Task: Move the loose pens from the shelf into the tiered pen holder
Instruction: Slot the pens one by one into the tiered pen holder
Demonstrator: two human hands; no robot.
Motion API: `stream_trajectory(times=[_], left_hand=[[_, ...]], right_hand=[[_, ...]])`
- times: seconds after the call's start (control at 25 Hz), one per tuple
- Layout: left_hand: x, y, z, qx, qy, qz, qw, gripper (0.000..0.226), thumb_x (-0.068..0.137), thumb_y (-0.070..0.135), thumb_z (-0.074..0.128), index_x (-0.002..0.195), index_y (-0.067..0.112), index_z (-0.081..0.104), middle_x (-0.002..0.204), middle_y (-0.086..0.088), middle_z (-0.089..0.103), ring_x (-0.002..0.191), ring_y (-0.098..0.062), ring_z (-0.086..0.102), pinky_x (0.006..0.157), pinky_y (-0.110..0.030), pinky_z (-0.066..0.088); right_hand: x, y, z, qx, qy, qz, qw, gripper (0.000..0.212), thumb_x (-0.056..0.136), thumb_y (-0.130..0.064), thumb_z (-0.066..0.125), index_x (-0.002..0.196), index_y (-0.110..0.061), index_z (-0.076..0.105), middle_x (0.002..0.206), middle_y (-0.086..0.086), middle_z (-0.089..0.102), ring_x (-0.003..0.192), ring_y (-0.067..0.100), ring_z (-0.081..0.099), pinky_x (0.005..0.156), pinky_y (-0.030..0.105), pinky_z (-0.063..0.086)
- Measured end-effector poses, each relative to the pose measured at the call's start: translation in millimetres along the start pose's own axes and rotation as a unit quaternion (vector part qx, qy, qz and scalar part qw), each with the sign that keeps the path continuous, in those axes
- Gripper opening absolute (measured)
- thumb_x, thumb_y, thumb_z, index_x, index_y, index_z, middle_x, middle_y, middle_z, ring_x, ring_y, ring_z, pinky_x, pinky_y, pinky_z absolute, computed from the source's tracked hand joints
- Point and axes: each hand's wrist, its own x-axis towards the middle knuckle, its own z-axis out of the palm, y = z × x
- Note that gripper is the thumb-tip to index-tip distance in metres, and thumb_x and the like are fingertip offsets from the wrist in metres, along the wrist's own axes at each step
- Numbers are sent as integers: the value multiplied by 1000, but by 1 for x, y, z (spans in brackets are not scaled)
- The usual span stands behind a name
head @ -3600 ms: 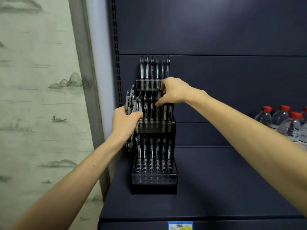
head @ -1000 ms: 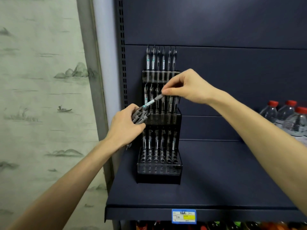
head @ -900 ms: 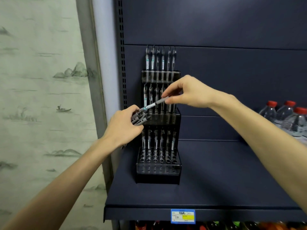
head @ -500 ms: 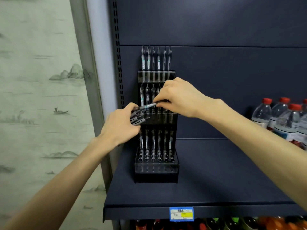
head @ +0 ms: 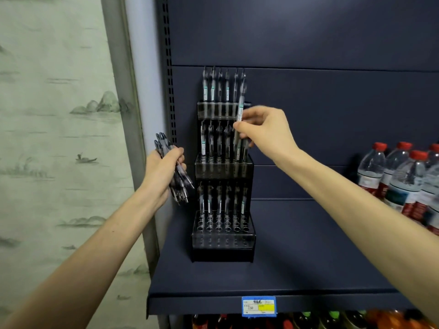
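Right hand (head: 266, 131) pinching upright pen (head: 240, 108) beside tiered pen holder (head: 223, 241); left hand (head: 161, 172) gripping pen bundle (head: 177, 172) on holder's left.

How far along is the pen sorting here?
Well underway: the tiered pen holder has pens standing in all three tiers. In hand: the right hand pinches one pen upright by the middle tier. Left: the bundle of pens gripped by the left hand.
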Motion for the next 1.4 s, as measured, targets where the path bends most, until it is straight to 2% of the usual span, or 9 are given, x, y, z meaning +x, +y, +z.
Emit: stream_trajectory(times=[0.08,0.2,0.36,0.48,0.56,0.72,0.84,1.08,1.4], left_hand=[[1,-2,-2,13,-2,12,1000,11,100,9,65,92,14,59,67,1,56,56,-13,54,56,-27,51],[1,0,-3,27,-3,22,999,11,99,16,70,100,11,59,67,2,57,59,-12,58,61,-30,57],[-2,8,-1,66,-12,69,995,24,96,22,76,85,18,54,59,2,57,55,-14,55,62,-33,53],[-5,11,0,74,-6,87,993,29,93,26,79,80,19,54,59,-2,58,53,-15,56,59,-29,52],[-5,12,1,67,3,92,994,29,91,27,81,79,19,56,56,0,59,52,-14,56,62,-31,54],[-3,9,2,57,10,82,995,26,91,24,81,84,16,58,55,1,59,51,-14,56,66,-35,54],[0,4,3,49,-1,69,996,24,91,19,80,84,17,57,55,4,56,54,-15,55,67,-37,53],[-3,0,9,44,-1,59,997,24,92,11,77,85,19,56,55,6,54,54,-13,54,62,-33,53],[-2,0,8,43,-9,61,997,23,92,20,79,85,19,57,57,3,56,57,-15,56,64,-35,55]], right_hand=[[7,-5,0,-61,9,-15,998,23,84,-23,77,105,-26,69,78,-10,77,75,7,73,74,29,58],[15,-12,3,-96,1,-4,995,6,82,-28,72,88,-25,71,77,-7,76,67,5,66,73,32,58],[25,-16,9,-131,5,-11,991,13,83,-34,70,79,-22,74,72,-7,72,63,4,59,66,28,53],[27,-5,15,-150,24,-35,988,10,79,-39,70,73,-32,72,90,-8,71,95,14,63,79,36,56],[23,7,19,-170,43,-36,984,8,80,-41,72,74,-36,71,114,-6,65,121,20,52,94,41,50],[22,15,22,-186,33,-21,982,7,82,-40,75,78,-35,73,132,-3,58,136,21,40,105,46,43],[25,14,21,-187,21,-26,982,12,79,-43,75,72,-36,69,134,-2,58,139,20,38,107,49,42],[18,21,22,-228,9,-47,972,16,88,-40,73,88,-25,78,145,3,51,143,24,31,114,43,32],[15,27,30,-278,27,-102,955,17,88,-36,71,86,-21,79,146,5,52,143,26,32,109,43,31]])
